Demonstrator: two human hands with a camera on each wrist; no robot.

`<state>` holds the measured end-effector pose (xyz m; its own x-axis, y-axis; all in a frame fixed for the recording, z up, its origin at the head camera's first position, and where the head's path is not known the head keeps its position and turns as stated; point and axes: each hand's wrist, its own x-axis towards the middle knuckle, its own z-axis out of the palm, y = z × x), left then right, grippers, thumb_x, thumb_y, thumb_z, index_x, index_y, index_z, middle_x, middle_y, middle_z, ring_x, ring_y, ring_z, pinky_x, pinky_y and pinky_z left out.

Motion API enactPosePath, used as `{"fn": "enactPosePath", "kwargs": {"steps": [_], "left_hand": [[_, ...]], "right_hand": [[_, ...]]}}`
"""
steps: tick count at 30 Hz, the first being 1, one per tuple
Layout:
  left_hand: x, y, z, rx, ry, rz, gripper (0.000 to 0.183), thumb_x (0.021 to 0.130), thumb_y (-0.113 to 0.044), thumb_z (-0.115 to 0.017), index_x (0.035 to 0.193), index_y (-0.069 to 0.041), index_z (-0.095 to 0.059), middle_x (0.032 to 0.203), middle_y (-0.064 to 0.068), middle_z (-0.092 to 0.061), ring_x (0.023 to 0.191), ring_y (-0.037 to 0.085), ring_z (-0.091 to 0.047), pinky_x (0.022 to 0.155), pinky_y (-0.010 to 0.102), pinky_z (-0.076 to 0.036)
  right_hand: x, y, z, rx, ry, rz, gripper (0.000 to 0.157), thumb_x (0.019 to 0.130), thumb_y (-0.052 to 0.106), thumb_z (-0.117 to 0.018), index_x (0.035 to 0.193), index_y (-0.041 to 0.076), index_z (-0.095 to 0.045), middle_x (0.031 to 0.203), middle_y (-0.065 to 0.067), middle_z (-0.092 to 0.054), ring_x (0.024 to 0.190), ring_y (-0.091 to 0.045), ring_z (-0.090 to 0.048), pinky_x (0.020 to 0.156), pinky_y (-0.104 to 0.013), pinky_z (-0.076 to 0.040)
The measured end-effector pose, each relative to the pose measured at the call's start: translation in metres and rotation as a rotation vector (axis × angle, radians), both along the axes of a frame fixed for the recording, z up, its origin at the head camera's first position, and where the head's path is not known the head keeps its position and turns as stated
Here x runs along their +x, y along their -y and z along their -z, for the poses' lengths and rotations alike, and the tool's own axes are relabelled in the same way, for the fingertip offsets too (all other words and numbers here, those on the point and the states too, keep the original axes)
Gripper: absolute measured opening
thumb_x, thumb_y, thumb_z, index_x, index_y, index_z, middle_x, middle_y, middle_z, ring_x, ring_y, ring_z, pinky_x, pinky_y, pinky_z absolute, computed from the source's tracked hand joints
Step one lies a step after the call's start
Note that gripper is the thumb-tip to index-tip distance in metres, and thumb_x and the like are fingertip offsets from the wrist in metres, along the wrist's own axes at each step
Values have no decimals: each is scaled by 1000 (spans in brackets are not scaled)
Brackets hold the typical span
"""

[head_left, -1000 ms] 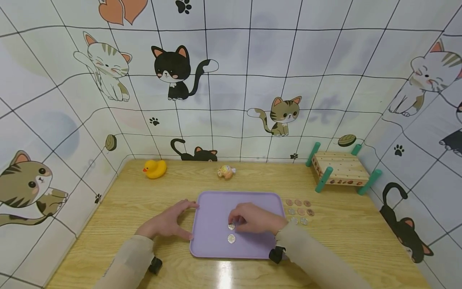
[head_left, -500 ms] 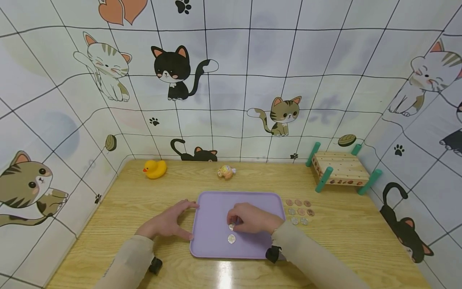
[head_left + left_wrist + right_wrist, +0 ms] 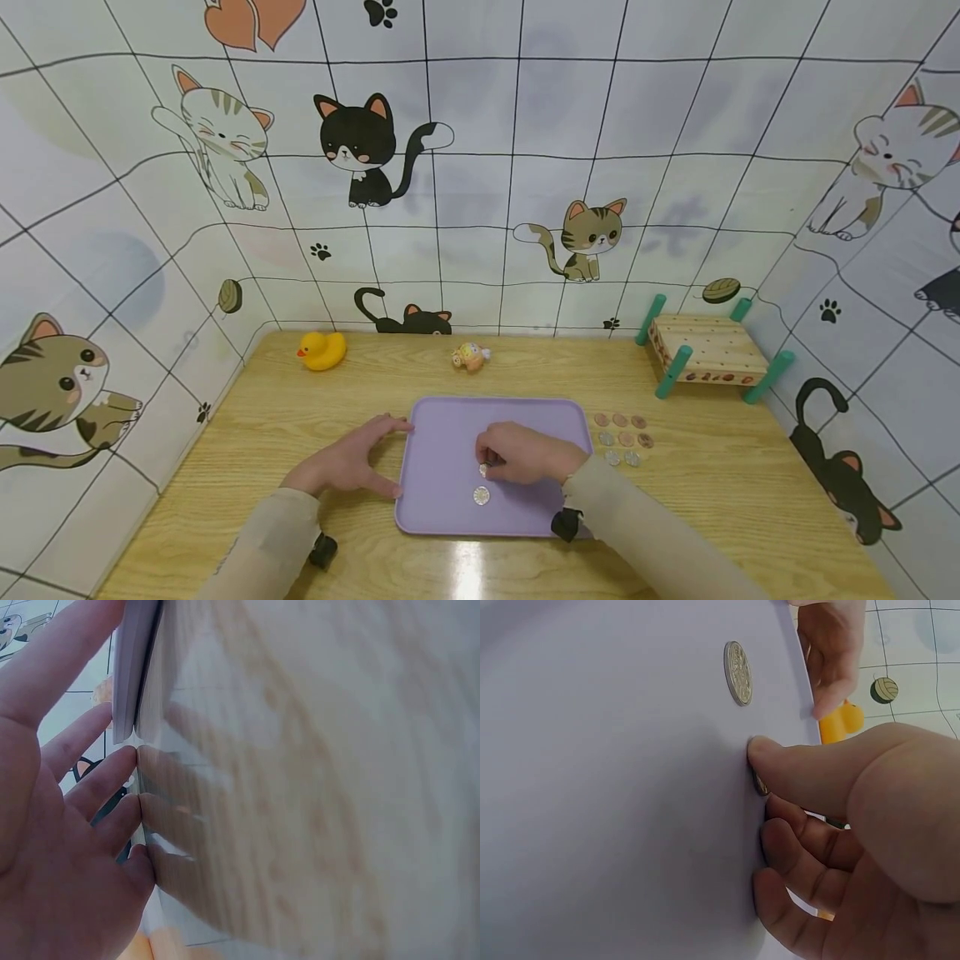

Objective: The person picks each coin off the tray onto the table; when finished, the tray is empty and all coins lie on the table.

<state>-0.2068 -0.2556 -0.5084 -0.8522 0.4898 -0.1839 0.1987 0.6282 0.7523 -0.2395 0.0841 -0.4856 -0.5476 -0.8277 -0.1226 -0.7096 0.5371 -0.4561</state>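
A lilac tray (image 3: 442, 433) lies on the wooden table with two silver coins on it. My right hand (image 3: 528, 454) is over its middle, thumb and fingertips pinching one coin (image 3: 483, 471) at the tray surface; the thumb hides most of that coin (image 3: 760, 784) in the right wrist view. The other coin (image 3: 481, 496) lies flat, a little nearer to me. At the tray's left edge, my left hand (image 3: 348, 458) is spread, its thumb and index fingertip touching the rim. The left wrist view shows that hand's other fingers (image 3: 105, 784) resting against the table.
Right of the tray, several copper-coloured and silver coins (image 3: 626, 439) lie in rows on the table. A yellow rubber duck (image 3: 322, 352) and a small figurine (image 3: 471, 357) stand along the back. A wooden stand with green legs (image 3: 708, 350) occupies the back right corner.
My right hand has shifted only slightly about the pinched coin, which now shows less beneath the fingers. My left hand has stayed at the tray's edge.
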Motion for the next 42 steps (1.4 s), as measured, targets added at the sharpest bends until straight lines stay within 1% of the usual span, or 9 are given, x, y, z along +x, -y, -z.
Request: {"fn": "enactPosePath", "kwargs": {"steps": [8, 16, 23, 30, 34, 37, 42], "left_hand": [[-1, 0, 1, -3, -2, 2, 95, 74, -38, -96, 156, -26, -48, 173, 18, -23, 158, 50, -11, 121, 77, -9], [0, 0, -1, -3, -1, -1, 97, 74, -39, -97, 156, -24, -48, 172, 19, -24, 158, 51, -10, 121, 78, -9], [0, 0, 1, -3, 0, -4, 98, 73, -41, -97, 156, -23, -48, 172, 18, -24, 159, 50, -10, 122, 76, -9], [0, -1, 1, -1, -5, -6, 98, 72, -41, -97, 156, -24, -49, 172, 18, -24, 159, 50, -10, 122, 76, -8], [0, -2, 2, 1, 5, -14, 98, 72, -42, -97, 156, -25, -49, 173, 16, -25, 160, 48, -9, 122, 75, -7], [0, -1, 3, 6, 14, -20, 98, 71, -41, -98, 155, -25, -49, 173, 15, -25, 160, 47, -10, 122, 75, -7], [0, -1, 4, 8, 10, -23, 99, 70, -42, -98, 156, -26, -49, 173, 16, -24, 159, 48, -11, 122, 76, -8]], "right_hand": [[0, 1, -1, 14, -5, 0, 15, 95, 10, -78, 93, 15, -64, 86, 5, -58, 79, -3, -49, 74, -21, -46], [2, -1, -3, -52, 43, 16, 15, 95, 7, -77, 90, 13, -64, 82, 3, -64, 75, -5, -55, 70, -19, -48], [5, -6, -2, -104, 37, 26, 14, 94, 5, -77, 91, 11, -65, 83, 0, -66, 76, -9, -58, 70, -19, -48], [5, -14, 0, -156, 55, 80, 14, 94, 2, -76, 92, 12, -66, 83, 2, -66, 78, -12, -59, 72, -21, -49], [5, -20, 0, -186, 76, 110, 15, 93, 1, -76, 92, 13, -66, 84, 4, -67, 79, -8, -59, 72, -22, -52], [6, -25, -2, -210, 109, 129, 15, 94, 1, -75, 93, 14, -67, 86, 5, -69, 80, -7, -60, 74, -23, -54], [4, -37, -4, -243, 140, 144, 16, 93, -1, -74, 99, 14, -71, 89, 3, -71, 83, -6, -62, 77, -25, -55]]}}
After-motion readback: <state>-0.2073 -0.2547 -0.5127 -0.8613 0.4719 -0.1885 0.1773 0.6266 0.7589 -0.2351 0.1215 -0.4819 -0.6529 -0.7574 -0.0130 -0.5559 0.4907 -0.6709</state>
